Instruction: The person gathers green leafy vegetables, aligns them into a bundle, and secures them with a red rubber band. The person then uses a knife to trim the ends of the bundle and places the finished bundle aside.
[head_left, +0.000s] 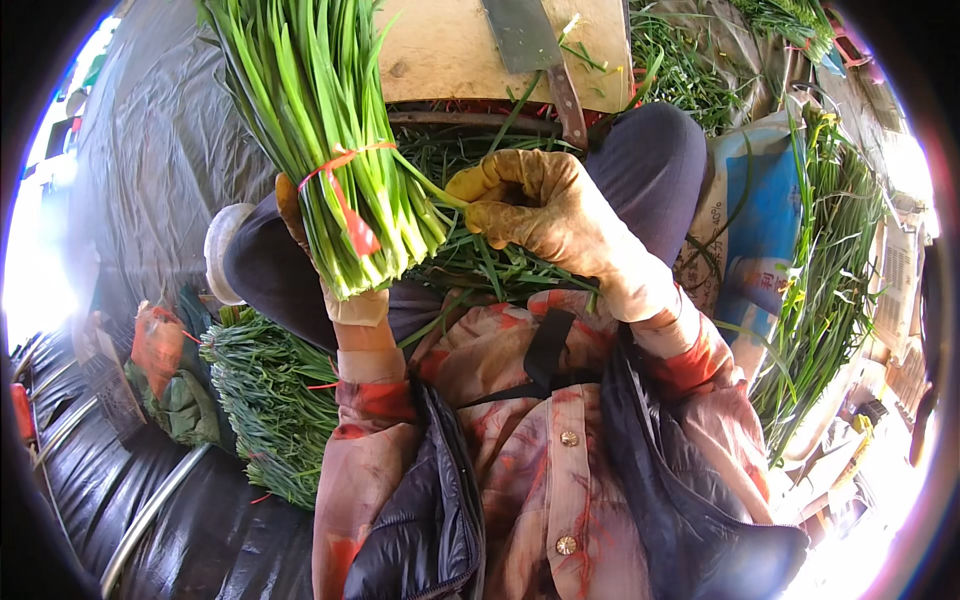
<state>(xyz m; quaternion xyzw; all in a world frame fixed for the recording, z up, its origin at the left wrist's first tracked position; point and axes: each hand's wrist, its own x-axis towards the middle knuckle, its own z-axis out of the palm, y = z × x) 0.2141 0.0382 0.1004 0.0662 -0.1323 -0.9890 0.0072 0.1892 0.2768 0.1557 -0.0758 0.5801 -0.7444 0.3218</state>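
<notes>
A bundle of green Chinese chives (322, 142), tied with a red strip (346, 187), rests in my gloved left hand (292, 214), which is mostly hidden behind it. The cut stem ends point down toward my body and the leaves run up past the top of the view. My right hand (536, 206), in a stained yellowish glove, pinches one stalk (431, 184) at the bundle's right side between thumb and fingers. Beyond my hands a cleaver (525, 34) lies on a wooden board (442, 56), its riveted wooden handle (568, 105) reaching over the near edge.
Loose leaves (495, 266) lie between my bent legs. Stacked tied bundles (270, 405) stand at the left, near an orange bag (157, 349). A long pile of loose chives (825, 285) lies right, beside a blue-and-white printed sack (761, 217). More cut greens (686, 75) lie beyond my right knee.
</notes>
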